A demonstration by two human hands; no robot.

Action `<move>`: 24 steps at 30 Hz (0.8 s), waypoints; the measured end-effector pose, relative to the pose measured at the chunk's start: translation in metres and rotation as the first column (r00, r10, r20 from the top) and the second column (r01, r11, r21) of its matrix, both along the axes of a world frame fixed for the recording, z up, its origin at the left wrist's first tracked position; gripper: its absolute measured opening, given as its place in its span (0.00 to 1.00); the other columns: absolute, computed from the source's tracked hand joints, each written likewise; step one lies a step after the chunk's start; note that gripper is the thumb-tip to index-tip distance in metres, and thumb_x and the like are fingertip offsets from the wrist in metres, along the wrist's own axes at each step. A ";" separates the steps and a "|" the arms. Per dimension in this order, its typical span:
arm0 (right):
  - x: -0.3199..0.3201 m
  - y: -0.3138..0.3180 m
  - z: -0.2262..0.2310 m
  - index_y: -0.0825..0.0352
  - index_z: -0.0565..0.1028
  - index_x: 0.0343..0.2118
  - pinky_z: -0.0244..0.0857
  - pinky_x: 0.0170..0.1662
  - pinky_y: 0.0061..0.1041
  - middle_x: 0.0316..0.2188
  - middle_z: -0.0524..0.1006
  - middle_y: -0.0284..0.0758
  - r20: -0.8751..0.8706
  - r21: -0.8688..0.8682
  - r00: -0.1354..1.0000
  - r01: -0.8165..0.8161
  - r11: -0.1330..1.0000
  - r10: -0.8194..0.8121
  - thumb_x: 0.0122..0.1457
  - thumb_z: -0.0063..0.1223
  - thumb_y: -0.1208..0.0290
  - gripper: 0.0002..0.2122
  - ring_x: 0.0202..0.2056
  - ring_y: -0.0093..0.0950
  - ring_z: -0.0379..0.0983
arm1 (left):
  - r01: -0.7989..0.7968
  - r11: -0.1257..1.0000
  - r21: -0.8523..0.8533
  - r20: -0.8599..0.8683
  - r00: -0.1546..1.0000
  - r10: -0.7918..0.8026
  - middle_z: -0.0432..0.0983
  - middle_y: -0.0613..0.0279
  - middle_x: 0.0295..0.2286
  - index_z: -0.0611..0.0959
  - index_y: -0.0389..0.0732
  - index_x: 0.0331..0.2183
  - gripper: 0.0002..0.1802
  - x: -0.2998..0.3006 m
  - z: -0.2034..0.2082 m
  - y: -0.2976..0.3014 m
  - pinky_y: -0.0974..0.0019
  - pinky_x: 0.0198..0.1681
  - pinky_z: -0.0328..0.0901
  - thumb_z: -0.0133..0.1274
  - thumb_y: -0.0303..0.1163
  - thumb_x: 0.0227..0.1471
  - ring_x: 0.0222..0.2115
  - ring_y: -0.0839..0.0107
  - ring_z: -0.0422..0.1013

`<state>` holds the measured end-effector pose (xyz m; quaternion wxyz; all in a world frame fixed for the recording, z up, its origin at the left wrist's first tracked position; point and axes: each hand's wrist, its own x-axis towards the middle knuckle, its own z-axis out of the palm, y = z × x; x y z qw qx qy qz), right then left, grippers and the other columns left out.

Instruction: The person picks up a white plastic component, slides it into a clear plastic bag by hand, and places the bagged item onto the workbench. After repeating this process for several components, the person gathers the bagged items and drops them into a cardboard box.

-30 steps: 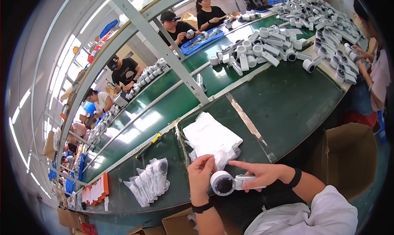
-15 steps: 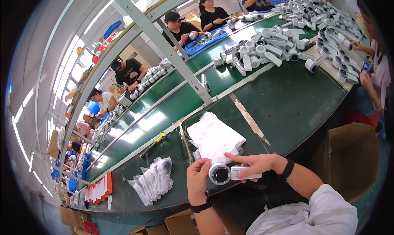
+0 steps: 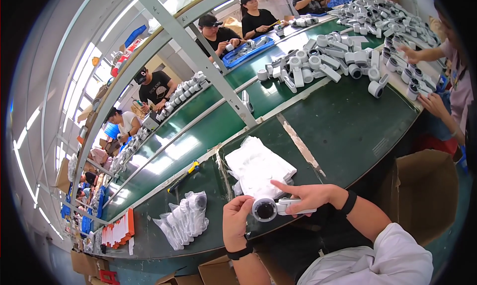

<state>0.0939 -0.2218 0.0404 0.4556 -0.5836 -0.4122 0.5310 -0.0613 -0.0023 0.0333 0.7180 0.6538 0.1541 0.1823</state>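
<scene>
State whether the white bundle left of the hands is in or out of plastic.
In: clear, crinkled film covers the white bundle.

My right hand [image 3: 312, 198] covers part of the handle [image 3: 285, 206] of the white device [image 3: 264, 210], and I can't tell whether my left hand [image 3: 235, 223] touches it. Below the device, my view's lower edge cuts off a cardboard box [image 3: 218, 272]; far to the device's right, the dark rim swallows part of a co-worker [image 3: 460, 86].

Wearer's two hands [image 3: 236, 223] [image 3: 318, 198], one held device [image 3: 266, 210]
</scene>
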 end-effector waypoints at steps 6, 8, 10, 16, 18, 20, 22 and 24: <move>-0.014 0.000 -0.001 0.48 0.54 0.67 0.69 0.30 0.26 0.32 0.77 0.38 0.071 -0.019 0.996 0.063 0.998 -0.061 0.59 0.52 0.60 0.33 0.30 0.27 0.74 | -0.066 0.995 0.076 -0.026 0.997 0.069 0.78 0.68 0.27 0.83 0.32 0.34 0.06 -0.001 0.003 -0.006 0.80 0.30 0.62 0.57 0.24 0.55 0.25 0.83 0.69; -0.022 -0.001 -0.004 0.50 0.55 0.66 0.70 0.34 0.33 0.31 0.78 0.45 0.387 0.069 0.908 0.146 0.987 -0.162 0.59 0.51 0.57 0.32 0.32 0.37 0.77 | -0.105 0.988 0.115 -0.012 0.994 0.107 0.78 0.69 0.26 0.83 0.32 0.34 0.06 0.001 0.005 -0.012 0.80 0.29 0.61 0.57 0.25 0.55 0.25 0.83 0.69; -0.030 -0.001 0.001 0.51 0.55 0.65 0.70 0.36 0.35 0.31 0.78 0.47 0.476 0.032 0.861 0.184 0.982 -0.177 0.59 0.50 0.56 0.31 0.32 0.41 0.77 | -0.142 0.978 0.153 0.001 0.990 0.144 0.78 0.70 0.26 0.83 0.32 0.33 0.06 0.001 0.010 -0.018 0.80 0.29 0.61 0.57 0.26 0.55 0.25 0.84 0.68; -0.036 0.004 -0.014 0.52 0.53 0.65 0.70 0.35 0.36 0.30 0.79 0.43 0.397 0.097 0.824 0.401 0.911 -0.404 0.59 0.51 0.61 0.32 0.26 0.39 0.77 | -0.092 0.698 0.711 0.077 0.996 0.053 0.74 0.60 0.23 0.81 0.33 0.32 0.04 0.007 0.018 -0.055 0.73 0.31 0.63 0.58 0.24 0.52 0.24 0.74 0.69; -0.036 0.006 -0.016 0.53 0.51 0.66 0.71 0.34 0.35 0.32 0.79 0.39 0.232 0.098 0.859 0.446 0.890 -0.456 0.59 0.53 0.65 0.34 0.23 0.34 0.76 | -0.002 0.711 0.703 0.059 0.997 -0.055 0.74 0.59 0.24 0.82 0.34 0.32 0.04 0.008 0.012 -0.068 0.71 0.32 0.64 0.57 0.23 0.52 0.25 0.70 0.70; -0.039 0.009 -0.015 0.60 0.47 0.66 0.71 0.37 0.30 0.36 0.79 0.39 -0.102 0.004 0.846 0.527 0.850 -0.524 0.58 0.55 0.68 0.36 0.30 0.31 0.77 | 0.034 0.729 0.683 0.062 0.993 -0.105 0.74 0.59 0.24 0.82 0.34 0.32 0.04 0.005 0.004 -0.076 0.71 0.32 0.65 0.57 0.23 0.52 0.25 0.69 0.70; -0.041 0.014 -0.033 0.62 0.46 0.66 0.70 0.39 0.26 0.37 0.78 0.39 -0.012 0.121 0.787 0.613 0.781 -0.616 0.59 0.54 0.68 0.36 0.34 0.27 0.76 | 0.125 0.772 0.623 0.024 0.983 -0.179 0.74 0.60 0.24 0.82 0.33 0.32 0.04 0.003 -0.002 -0.084 0.72 0.31 0.65 0.56 0.21 0.52 0.25 0.72 0.71; -0.040 0.017 -0.046 0.64 0.46 0.66 0.68 0.40 0.22 0.39 0.77 0.39 0.067 0.246 0.706 0.673 0.698 -0.705 0.60 0.54 0.69 0.36 0.37 0.23 0.75 | 0.208 0.813 0.544 0.002 0.968 -0.250 0.74 0.60 0.25 0.81 0.34 0.33 0.04 -0.003 -0.009 -0.087 0.71 0.30 0.65 0.57 0.21 0.51 0.24 0.70 0.71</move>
